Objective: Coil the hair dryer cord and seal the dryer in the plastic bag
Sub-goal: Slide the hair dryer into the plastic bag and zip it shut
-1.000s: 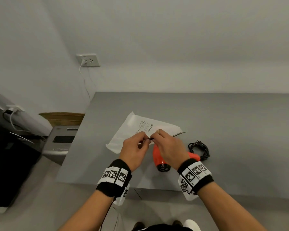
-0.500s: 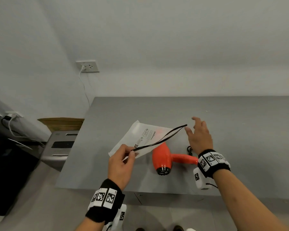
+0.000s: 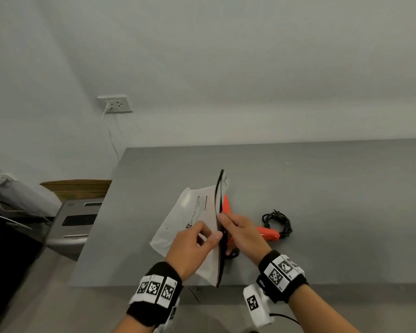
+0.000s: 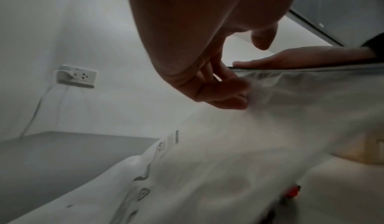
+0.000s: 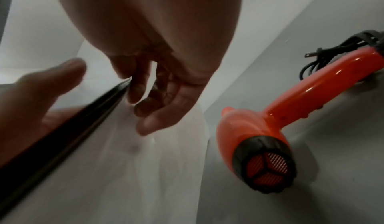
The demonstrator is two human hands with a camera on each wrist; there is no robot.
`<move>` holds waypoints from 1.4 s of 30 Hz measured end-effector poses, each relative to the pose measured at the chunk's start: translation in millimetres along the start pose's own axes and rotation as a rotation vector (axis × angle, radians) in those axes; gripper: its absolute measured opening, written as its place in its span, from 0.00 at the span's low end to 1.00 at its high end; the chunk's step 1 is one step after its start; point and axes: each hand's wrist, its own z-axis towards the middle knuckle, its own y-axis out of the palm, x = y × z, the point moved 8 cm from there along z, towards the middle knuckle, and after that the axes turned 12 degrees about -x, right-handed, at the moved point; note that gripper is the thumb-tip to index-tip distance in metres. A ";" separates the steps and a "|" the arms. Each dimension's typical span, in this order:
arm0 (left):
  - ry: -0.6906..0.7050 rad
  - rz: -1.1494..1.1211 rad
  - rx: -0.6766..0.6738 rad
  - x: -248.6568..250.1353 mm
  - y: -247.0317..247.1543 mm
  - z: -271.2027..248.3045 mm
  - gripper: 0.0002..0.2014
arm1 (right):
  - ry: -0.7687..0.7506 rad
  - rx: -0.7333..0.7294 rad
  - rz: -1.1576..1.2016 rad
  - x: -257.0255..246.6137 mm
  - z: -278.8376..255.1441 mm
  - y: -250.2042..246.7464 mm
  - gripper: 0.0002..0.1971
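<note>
Left hand [image 3: 192, 246] pinches the near lip of the plastic bag [image 3: 190, 219], thumb on top, fingers curled under the film. Right hand [image 3: 243, 234] is on the other side of the black zip strip [image 3: 219, 212], fingers hooked over that edge, so both grips are grasping the bag mouth. The bag is lifted, mouth side up, its far end trailing on the tabletop [image 3: 322, 188]. The mouth looks barely parted.

Step in hand, my read: open the mouth for the dryer. To do it well, pull the two lips apart sideways, not upward, and keep one lip pinned low so the opening faces the dryer. The film is thin and floppy and will likely collapse if either pinch loosens. Spread wide first, as the dryer head is bulky.

The orange hair dryer [image 5: 259, 138] lies on the tabletop just beside the bag, under the right hand, grille toward the person, handle pointing right. The cord [image 3: 277, 223] is already bundled in a loose black coil at the handle end, plug prongs showing in the right wrist view. The coil looks untied, so it may spring out when the dryer is moved.

Grey tabletop, matte, front edge near the wrists. Plain pale wall behind. A wall socket [image 3: 115, 104] sits at upper left with a white cable plugged in and hanging down. A cardboard box [image 3: 77, 188] and a grey machine [image 3: 75, 224] stand left of the tabletop.
</note>
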 end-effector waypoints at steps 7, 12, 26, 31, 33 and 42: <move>-0.052 -0.038 0.045 -2.8 -15.3 22.0 0.09 | 0.040 0.027 -0.043 10.9 -1.6 -25.8 0.19; -0.114 -0.070 0.326 -17.6 -76.2 25.3 0.11 | 0.095 0.316 -0.382 25.7 -5.2 -92.3 0.20; -0.165 0.117 0.217 -32.8 -54.7 52.1 0.12 | 0.433 0.118 -1.392 118.3 -13.6 -121.6 0.23; -0.191 0.114 0.223 -42.8 -62.2 62.3 0.13 | 0.273 0.132 -1.274 87.2 -20.4 -118.8 0.19; -0.207 0.123 0.226 -45.7 -63.5 67.3 0.13 | 0.273 0.192 -1.145 72.1 -28.0 -121.8 0.18; -0.215 0.203 0.221 -36.9 -59.0 89.0 0.13 | 0.054 0.405 0.084 5.4 -74.1 -110.2 0.18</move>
